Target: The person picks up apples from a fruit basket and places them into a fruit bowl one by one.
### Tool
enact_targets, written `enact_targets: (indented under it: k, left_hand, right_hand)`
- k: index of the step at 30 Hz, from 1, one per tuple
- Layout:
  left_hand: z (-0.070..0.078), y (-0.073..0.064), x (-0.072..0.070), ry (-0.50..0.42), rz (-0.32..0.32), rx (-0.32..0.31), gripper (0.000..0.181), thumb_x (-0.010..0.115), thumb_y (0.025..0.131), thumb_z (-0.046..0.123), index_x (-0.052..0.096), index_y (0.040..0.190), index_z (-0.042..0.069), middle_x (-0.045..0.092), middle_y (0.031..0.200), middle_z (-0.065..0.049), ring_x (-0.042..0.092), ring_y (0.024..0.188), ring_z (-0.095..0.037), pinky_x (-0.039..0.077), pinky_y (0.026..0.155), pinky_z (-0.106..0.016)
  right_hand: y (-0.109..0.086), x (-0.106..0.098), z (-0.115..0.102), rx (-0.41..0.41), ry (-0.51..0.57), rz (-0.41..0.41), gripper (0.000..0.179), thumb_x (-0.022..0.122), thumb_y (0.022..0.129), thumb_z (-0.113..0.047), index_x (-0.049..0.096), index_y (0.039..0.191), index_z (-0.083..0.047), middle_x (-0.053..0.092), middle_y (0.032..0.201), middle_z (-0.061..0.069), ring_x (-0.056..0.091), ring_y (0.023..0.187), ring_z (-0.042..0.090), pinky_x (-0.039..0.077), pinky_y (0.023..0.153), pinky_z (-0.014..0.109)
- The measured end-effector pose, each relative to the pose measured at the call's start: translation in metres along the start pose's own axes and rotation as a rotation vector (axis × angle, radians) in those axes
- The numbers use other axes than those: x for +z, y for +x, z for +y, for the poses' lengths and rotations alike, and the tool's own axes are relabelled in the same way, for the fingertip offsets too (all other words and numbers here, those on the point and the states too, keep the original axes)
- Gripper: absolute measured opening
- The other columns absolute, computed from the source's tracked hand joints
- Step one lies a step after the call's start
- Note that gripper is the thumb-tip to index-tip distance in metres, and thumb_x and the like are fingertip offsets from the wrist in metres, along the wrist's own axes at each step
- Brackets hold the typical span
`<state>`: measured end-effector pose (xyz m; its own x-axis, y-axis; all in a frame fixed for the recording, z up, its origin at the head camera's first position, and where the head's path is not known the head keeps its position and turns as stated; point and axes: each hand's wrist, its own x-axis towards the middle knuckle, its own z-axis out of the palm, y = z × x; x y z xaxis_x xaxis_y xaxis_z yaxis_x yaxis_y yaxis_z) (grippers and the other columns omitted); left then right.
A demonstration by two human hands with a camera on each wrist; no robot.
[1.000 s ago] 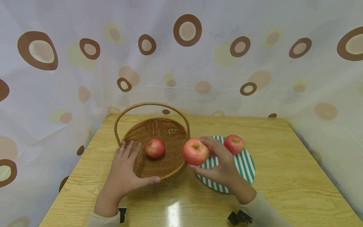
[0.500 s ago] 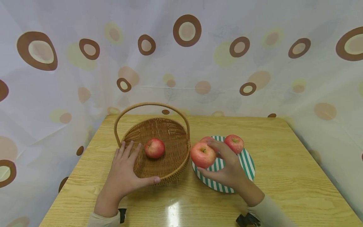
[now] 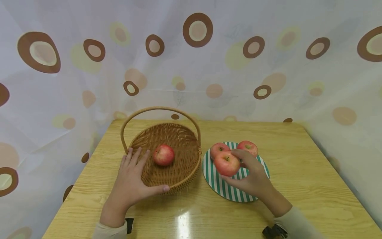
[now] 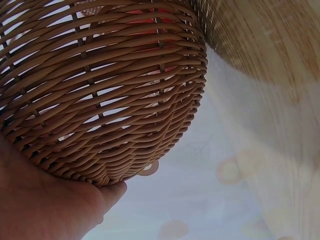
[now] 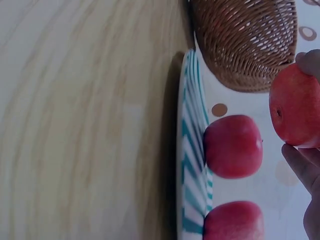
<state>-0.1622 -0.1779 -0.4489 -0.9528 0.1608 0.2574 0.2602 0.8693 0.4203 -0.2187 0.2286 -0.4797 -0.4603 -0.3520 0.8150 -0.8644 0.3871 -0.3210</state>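
My right hand [image 3: 252, 174] pinches a red apple [image 3: 227, 164] between thumb and fingers. In the right wrist view this held apple [image 5: 295, 107] hangs in the air, apart from the plate. Below it lies a round plate [image 3: 219, 186] with green and white stripes, bearing two more apples, one at the left [image 3: 218, 148] and one at the back right [image 3: 249, 146]. A brown wicker basket [image 3: 183, 166] stands to the left with one apple [image 3: 163, 155] inside. My left hand [image 3: 129, 184] rests on the basket's near-left rim, fingers spread and fairly straight, thumb along the front edge.
The basket's tall arched handle [image 3: 161, 108] rises over its middle. Everything stands on a light wooden table [image 3: 301, 176]. A white curtain [image 3: 167, 73] with brown and pastel circles hangs behind and at both sides.
My right hand has carried the apple rightward, from beside the basket's right rim to over the striped plate. The left hand and the basket stay in place.
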Motion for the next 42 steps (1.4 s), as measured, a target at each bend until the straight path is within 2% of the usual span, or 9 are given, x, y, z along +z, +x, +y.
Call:
enact_targets:
  k: [7,12,14,17,20,23,32,38,42]
  left_hand:
    - [0.000,0.001,0.000,0.001,0.004,0.002,0.132,0.080,0.066,0.086,0.039,0.164,0.007,0.029,0.172,-0.027,0.011,0.162,-0.055,0.012,0.128,-0.074]
    - [0.000,0.001,0.001,0.004,-0.001,0.002,0.133,0.079,0.066,0.087,0.039,0.164,0.006,0.028,0.172,-0.027,0.011,0.162,-0.054,0.012,0.129,-0.074]
    - [0.000,0.001,0.000,0.002,-0.002,0.000,0.133,0.079,0.066,0.087,0.039,0.164,0.006,0.028,0.172,-0.027,0.011,0.162,-0.054,0.012,0.129,-0.074]
    - [0.001,0.001,0.000,0.001,-0.003,0.002,0.132,0.079,0.067,0.086,0.039,0.164,0.007,0.028,0.172,-0.027,0.010,0.162,-0.054,0.012,0.129,-0.073]
    - [0.001,0.001,0.000,0.004,-0.003,0.004,0.132,0.079,0.066,0.087,0.039,0.165,0.007,0.028,0.172,-0.026,0.010,0.162,-0.054,0.012,0.129,-0.074]
    - [0.001,0.002,0.000,0.003,-0.002,0.006,0.133,0.079,0.066,0.087,0.039,0.164,0.007,0.028,0.172,-0.027,0.010,0.162,-0.054,0.012,0.128,-0.074]
    - [-0.001,0.001,-0.001,0.007,0.002,0.009,0.132,0.080,0.066,0.086,0.040,0.164,0.006,0.029,0.172,-0.027,0.011,0.162,-0.055,0.013,0.128,-0.075]
    - [0.000,0.001,-0.002,0.005,0.004,0.012,0.132,0.080,0.066,0.085,0.039,0.164,0.007,0.029,0.171,-0.028,0.011,0.162,-0.055,0.013,0.128,-0.075]
    - [0.000,0.001,-0.002,0.005,-0.001,0.011,0.132,0.080,0.067,0.085,0.038,0.165,0.007,0.029,0.172,-0.028,0.011,0.162,-0.055,0.013,0.128,-0.075]
  right_hand:
    - [-0.017,-0.018,0.012,0.080,-0.067,-0.040,0.075,0.085,0.085,-0.052,0.066,0.132,0.003,0.070,0.129,0.016,0.068,0.113,0.018,0.058,0.084,0.010]
    - [-0.028,-0.033,0.016,0.194,-0.122,-0.126,0.078,0.101,0.070,-0.025,0.064,0.135,0.000,0.067,0.132,0.013,0.063,0.119,0.013,0.056,0.087,0.008]
    - [-0.029,-0.037,0.017,0.233,-0.131,-0.152,0.083,0.103,0.063,-0.013,0.064,0.136,-0.001,0.067,0.133,0.012,0.062,0.120,0.012,0.056,0.087,0.008]
    - [-0.032,-0.040,0.021,0.250,-0.137,-0.159,0.085,0.102,0.061,-0.008,0.063,0.136,-0.002,0.066,0.133,0.011,0.061,0.119,0.011,0.056,0.086,0.007]
    - [-0.035,-0.041,0.024,0.247,-0.158,-0.163,0.086,0.103,0.060,-0.009,0.062,0.136,-0.002,0.065,0.133,0.011,0.060,0.119,0.010,0.056,0.084,0.007]
    - [-0.037,-0.043,0.025,0.282,-0.187,-0.194,0.086,0.103,0.062,-0.012,0.060,0.136,-0.004,0.063,0.133,0.009,0.058,0.118,0.009,0.057,0.083,0.007]
    - [-0.038,-0.049,0.027,0.413,-0.240,-0.272,0.079,0.103,0.067,-0.021,0.057,0.130,-0.007,0.060,0.126,0.005,0.058,0.109,0.013,0.066,0.074,0.029]
    - [-0.039,-0.052,0.029,0.427,-0.257,-0.281,0.078,0.103,0.067,-0.024,0.056,0.126,-0.005,0.060,0.123,0.008,0.059,0.106,0.019,0.063,0.072,0.031]
    - [-0.039,-0.053,0.029,0.424,-0.256,-0.276,0.076,0.103,0.067,-0.023,0.057,0.124,-0.004,0.060,0.120,0.008,0.058,0.103,0.018,0.061,0.070,0.028]
